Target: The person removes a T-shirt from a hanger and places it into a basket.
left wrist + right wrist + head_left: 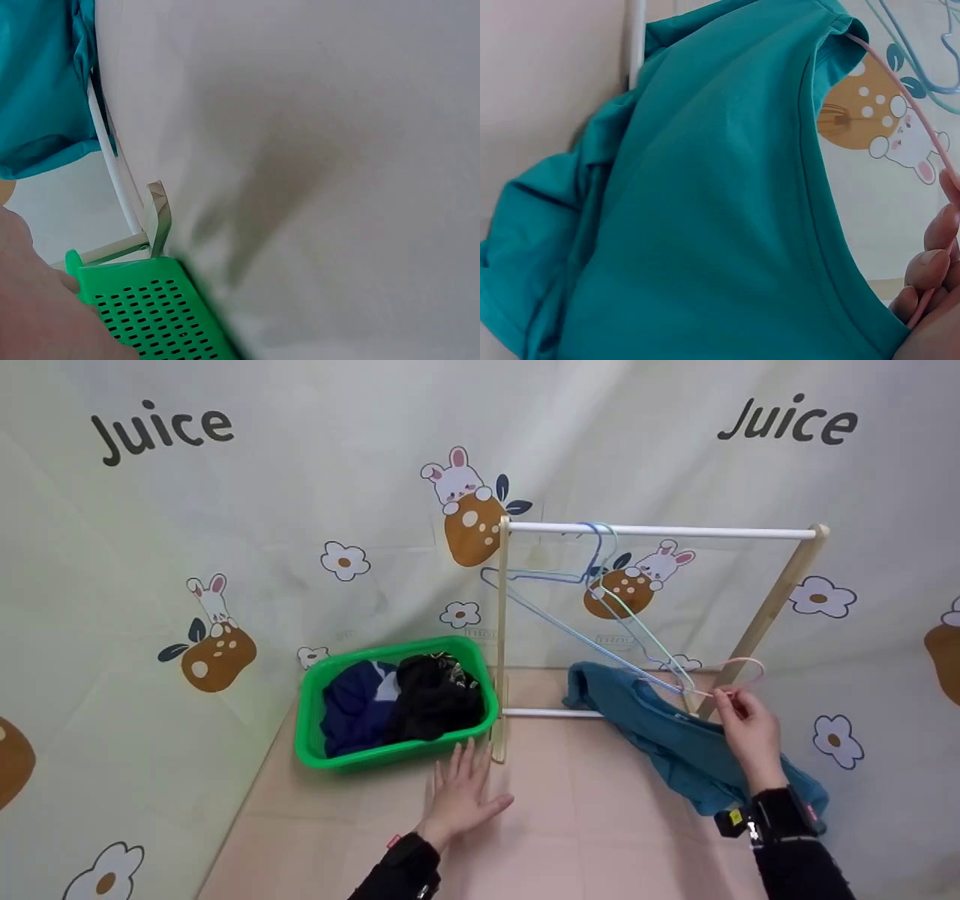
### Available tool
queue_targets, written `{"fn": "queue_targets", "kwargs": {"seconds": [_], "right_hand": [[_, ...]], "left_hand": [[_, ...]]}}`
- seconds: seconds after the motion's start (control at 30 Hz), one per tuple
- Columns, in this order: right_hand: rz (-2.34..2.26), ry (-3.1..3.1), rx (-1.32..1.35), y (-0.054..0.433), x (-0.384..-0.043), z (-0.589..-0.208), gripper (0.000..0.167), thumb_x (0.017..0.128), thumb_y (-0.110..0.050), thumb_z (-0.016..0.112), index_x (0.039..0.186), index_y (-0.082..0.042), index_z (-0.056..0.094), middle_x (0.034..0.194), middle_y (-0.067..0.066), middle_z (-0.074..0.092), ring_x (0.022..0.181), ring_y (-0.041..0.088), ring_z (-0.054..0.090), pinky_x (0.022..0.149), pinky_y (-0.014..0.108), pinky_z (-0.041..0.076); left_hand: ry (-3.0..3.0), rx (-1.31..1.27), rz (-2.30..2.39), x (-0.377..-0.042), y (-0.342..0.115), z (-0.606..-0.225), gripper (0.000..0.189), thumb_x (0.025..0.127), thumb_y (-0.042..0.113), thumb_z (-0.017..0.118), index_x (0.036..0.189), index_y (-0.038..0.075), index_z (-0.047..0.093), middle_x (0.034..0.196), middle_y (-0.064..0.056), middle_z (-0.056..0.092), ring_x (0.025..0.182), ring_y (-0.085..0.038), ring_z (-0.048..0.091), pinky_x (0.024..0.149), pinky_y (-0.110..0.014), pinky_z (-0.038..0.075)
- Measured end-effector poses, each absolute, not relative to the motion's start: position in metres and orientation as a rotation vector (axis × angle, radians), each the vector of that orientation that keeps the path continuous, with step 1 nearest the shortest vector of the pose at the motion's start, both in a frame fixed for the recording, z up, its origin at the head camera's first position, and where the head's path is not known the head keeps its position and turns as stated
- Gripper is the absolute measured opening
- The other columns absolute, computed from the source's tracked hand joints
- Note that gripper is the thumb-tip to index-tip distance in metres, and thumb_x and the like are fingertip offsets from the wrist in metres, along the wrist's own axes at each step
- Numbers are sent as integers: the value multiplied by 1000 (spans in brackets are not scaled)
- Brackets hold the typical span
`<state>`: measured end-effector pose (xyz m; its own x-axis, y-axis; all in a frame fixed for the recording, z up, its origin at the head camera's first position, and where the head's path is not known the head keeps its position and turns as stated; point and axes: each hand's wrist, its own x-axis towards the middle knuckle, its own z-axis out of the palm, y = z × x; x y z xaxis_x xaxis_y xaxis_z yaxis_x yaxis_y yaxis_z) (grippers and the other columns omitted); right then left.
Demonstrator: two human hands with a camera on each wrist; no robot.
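My right hand (752,739) pinches a pink clothes hanger (744,660) just below its hook. A teal shirt (667,746) hangs from this hanger, its neckline drooping under the hand. In the right wrist view, one arm of the pink hanger (911,94) runs into the far shoulder of the shirt (697,195), and the other goes in close by the fingers. My left hand (461,799) holds nothing, fingers spread and straight, in front of the green basket (397,748). Dark blue (356,709) and black clothes (435,701) lie heaped in the basket.
A small clothes rack with wooden posts (502,630) and a white top rail (690,532) stands behind the shirt. A blue hanger (555,622) and a mint green hanger (646,631) hang from the rail. A printed curtain (300,495) backs the pinkish tabletop (540,810).
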<state>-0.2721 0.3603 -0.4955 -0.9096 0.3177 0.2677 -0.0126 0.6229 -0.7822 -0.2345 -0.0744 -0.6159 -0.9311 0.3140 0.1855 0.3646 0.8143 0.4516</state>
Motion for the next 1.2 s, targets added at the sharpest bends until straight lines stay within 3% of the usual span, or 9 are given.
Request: {"fn": "queue_targets", "kwargs": {"seconds": [0.17, 0.3, 0.8, 0.97, 1.2], "right_hand": [[1218, -2462, -245, 356, -267, -509, 47, 102, -43, 51, 118, -1, 63, 108, 15, 63, 92, 21, 50, 70, 12, 41], [1155, -2404, -166, 351, -265, -519, 36, 102, -34, 55, 112, -2, 67, 103, 11, 64, 87, 15, 50, 72, 10, 39], [1071, -2355, 223, 324, -256, -543, 7, 93, -5, 69, 99, -4, 72, 86, 2, 60, 74, 11, 46, 63, 13, 36], [1015, -2238, 451, 314, -258, -553, 16, 84, 7, 73, 92, -7, 73, 82, -3, 62, 68, 8, 45, 60, 18, 35], [1101, -2251, 571, 297, -254, -560, 23, 83, 7, 74, 94, -14, 73, 95, -3, 69, 79, 8, 54, 67, 13, 41]], "left_hand": [[-2933, -524, -749, -236, -75, -617, 95, 89, 69, 53, 157, 8, 27, 160, -25, 20, 146, -46, 14, 107, -73, 12], [-2937, -524, -742, -236, -74, -616, 95, 89, 69, 54, 157, 8, 27, 159, -25, 21, 145, -46, 15, 107, -73, 13], [-2975, -522, -785, -238, -63, -609, 96, 89, 73, 50, 157, 10, 27, 162, -19, 16, 148, -42, 9, 111, -69, 9], [-2907, -566, -791, -238, -59, -609, 92, 90, 66, 54, 157, 10, 26, 162, -21, 17, 147, -44, 11, 109, -71, 13], [-2846, -625, -731, -240, -53, -604, 88, 91, 58, 60, 158, 12, 26, 162, -19, 19, 147, -42, 15, 109, -71, 16]]}}
